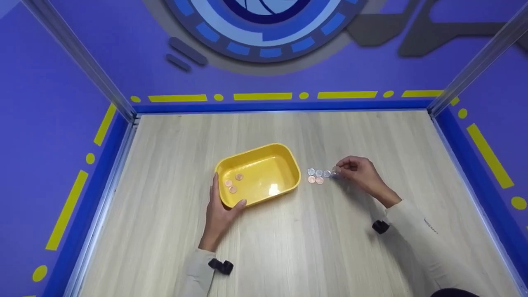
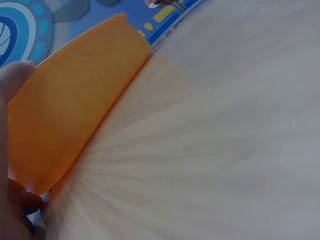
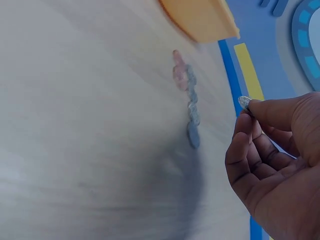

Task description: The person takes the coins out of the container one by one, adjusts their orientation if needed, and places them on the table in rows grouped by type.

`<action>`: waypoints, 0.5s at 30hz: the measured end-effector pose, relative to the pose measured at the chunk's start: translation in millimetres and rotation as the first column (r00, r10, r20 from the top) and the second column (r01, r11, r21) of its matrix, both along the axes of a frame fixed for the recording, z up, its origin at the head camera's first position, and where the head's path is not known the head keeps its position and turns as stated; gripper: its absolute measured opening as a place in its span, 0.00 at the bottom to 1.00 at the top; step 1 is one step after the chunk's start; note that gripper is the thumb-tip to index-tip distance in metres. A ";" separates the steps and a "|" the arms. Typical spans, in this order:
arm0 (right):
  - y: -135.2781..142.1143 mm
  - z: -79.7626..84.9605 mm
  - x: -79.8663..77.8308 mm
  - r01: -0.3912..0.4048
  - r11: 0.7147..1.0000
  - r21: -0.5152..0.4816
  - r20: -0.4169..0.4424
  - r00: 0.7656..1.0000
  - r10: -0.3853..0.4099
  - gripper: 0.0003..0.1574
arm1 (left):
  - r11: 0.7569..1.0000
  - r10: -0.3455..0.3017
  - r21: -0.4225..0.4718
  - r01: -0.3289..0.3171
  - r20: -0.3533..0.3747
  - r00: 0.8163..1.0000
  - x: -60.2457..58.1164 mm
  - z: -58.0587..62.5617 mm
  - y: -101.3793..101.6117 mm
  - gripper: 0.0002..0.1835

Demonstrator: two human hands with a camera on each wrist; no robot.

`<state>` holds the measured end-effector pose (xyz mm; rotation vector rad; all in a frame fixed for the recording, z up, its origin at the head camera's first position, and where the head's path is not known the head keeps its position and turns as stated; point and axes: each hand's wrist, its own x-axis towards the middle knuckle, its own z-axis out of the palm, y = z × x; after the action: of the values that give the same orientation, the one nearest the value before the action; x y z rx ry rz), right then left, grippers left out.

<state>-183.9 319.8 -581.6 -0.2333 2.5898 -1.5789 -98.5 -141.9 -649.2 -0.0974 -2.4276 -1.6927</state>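
A yellow plastic tub (image 1: 264, 198) stands on the table, with three copper coins (image 1: 239, 177) inside near its left end. My left hand (image 1: 220, 212) grips the tub's near left corner, thumb at the rim. In the left wrist view, the fingers curl by the base of the tub (image 2: 75, 100). To the tub's right, several silver coins (image 1: 319, 173) lie in a row above two copper coins (image 1: 319, 180). My right hand (image 1: 363, 175) pinches a silver coin (image 3: 244, 102) between thumb and fingers, raised above the row's right end.
The wood-grain table (image 1: 272, 255) is bordered by blue-purple panels (image 1: 264, 82) with yellow markings at the back and sides. Metal rails (image 1: 103, 198) run along the table's edges. Each sleeve carries a black wrist mount (image 1: 380, 226).
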 end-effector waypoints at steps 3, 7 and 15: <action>5.6 -5.6 0.4 0.018 0.999 0.030 0.009 1.000 -0.019 0.06 | 1.000 0.004 -0.005 -0.004 0.006 1.000 0.1 -0.7 0.0 0.65; 12.4 -12.4 -1.0 0.044 0.996 0.075 0.030 0.998 -0.046 0.06 | 1.000 0.001 0.008 -0.001 0.002 1.000 -0.5 0.4 -0.5 0.65; 21.4 -21.3 -1.8 0.047 0.987 0.154 0.065 0.996 -0.058 0.05 | 0.999 -0.010 0.032 0.009 0.032 0.999 1.1 0.8 0.2 0.65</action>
<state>-185.6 341.2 -602.9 -0.0962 2.6661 -1.3691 -97.4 -141.7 -648.3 -0.0775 -2.4259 -1.7498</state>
